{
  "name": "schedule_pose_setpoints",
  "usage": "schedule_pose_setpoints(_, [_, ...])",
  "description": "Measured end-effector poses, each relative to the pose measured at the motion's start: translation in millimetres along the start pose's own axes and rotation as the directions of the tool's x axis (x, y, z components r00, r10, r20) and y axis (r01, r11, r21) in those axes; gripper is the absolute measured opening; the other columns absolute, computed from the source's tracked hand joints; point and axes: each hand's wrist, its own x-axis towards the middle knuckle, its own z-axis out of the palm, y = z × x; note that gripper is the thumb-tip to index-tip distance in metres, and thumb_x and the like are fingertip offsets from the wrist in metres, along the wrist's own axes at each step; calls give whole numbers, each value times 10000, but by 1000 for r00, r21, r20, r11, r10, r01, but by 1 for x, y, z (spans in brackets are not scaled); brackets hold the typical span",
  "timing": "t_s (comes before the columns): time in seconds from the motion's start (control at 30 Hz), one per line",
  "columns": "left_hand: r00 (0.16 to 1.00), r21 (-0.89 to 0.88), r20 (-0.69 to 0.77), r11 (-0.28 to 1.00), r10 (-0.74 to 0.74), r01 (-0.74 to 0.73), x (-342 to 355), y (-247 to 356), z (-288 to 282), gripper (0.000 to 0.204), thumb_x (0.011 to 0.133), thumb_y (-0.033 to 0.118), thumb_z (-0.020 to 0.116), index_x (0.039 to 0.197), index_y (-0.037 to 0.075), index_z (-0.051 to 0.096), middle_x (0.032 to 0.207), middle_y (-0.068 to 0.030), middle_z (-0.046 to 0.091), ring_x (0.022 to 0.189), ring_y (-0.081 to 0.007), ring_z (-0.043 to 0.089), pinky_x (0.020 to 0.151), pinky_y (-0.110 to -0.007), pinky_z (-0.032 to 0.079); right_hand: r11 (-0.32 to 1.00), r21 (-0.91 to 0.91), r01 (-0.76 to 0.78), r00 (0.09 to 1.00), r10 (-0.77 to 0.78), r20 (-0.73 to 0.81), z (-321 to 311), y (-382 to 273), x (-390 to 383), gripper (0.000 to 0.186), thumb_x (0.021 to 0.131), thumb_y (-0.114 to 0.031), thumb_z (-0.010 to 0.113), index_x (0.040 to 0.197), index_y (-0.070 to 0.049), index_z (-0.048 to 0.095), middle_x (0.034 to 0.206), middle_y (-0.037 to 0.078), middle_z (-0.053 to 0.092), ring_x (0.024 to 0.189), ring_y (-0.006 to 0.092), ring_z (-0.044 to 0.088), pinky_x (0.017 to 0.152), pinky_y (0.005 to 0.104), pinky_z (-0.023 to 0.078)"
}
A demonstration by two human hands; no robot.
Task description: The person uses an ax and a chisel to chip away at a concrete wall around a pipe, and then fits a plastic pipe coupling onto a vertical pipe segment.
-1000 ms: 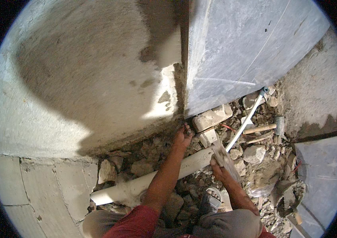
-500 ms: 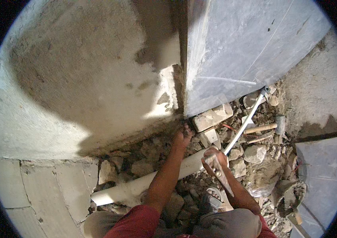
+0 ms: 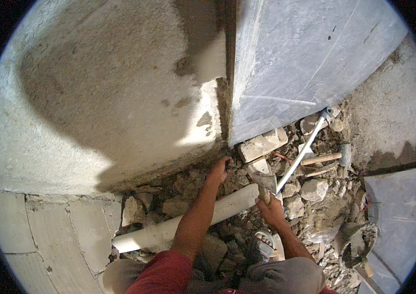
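My left hand (image 3: 219, 170) reaches to the foot of the wall, by the corner where the plaster meets the grey panel. Its fingers are curled, and what is between them is too dark to make out. Closed round a wooden handle, my right hand (image 3: 271, 210) grips a trowel (image 3: 267, 182), its flat blade pointing away from me over the rubble. Below and between my hands lies a thick white pipe (image 3: 144, 238), partly hidden behind my left forearm. A pale block (image 3: 260, 166) with a hole sits just beyond the trowel.
A thin white pipe (image 3: 298, 159) slants up to the grey panel (image 3: 296, 63). A wooden-handled hammer (image 3: 345, 154) rests on the rubble at right. A long pale block (image 3: 264, 144) lies along the panel's foot. Broken stones (image 3: 314, 190) surround my sandalled foot (image 3: 265, 245).
My right hand has turned the trowel: its blade lay back along my forearm and now points away. The left hand has shifted slightly down and left, near the corner.
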Motion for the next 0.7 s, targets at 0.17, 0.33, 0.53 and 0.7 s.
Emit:
schedule_pose_setpoints(0.17, [977, -99, -12, 972, -214, 212, 5, 4, -9, 187, 863, 281, 519, 797, 111, 561, 676, -1, 498, 602, -131, 397, 504, -312, 362, 993, 97, -70, 998, 69, 15, -4, -6, -8, 450, 786, -384, 603, 989, 15, 557, 813, 213, 619, 785, 339, 612, 712, 402, 468])
schedule_pose_setpoints(0.33, [993, 381, 108, 920, 52, -89, -47, 4, -9, 230, 890, 321, 482, 829, 111, 555, 744, 5, 520, 768, -153, 412, 650, -362, 363, 984, 96, -149, 988, 144, 57, -4, 28, -11, 465, 787, -370, 611, 1018, 27, 540, 872, 223, 613, 826, 339, 605, 737, 399, 464])
schedule_pose_setpoints(0.53, [998, 132, -25, 990, -54, 57, -51, -4, 3, 248, 905, 338, 465, 898, 112, 566, 775, 0, 575, 697, -135, 442, 600, -308, 370, 988, 151, -28, 999, 32, -27, -4, 15, -12, 458, 788, -362, 616, 1019, 28, 548, 894, 213, 616, 854, 334, 605, 765, 389, 465])
schedule_pose_setpoints(0.7, [985, -135, -74, 980, -155, 144, -40, -11, 13, 237, 900, 324, 483, 947, 102, 552, 770, -12, 586, 651, -129, 466, 566, -303, 378, 985, 162, -67, 998, 66, 13, -5, 5, -16, 418, 795, -337, 620, 1036, -2, 550, 893, 117, 608, 809, 192, 568, 740, 334, 447])
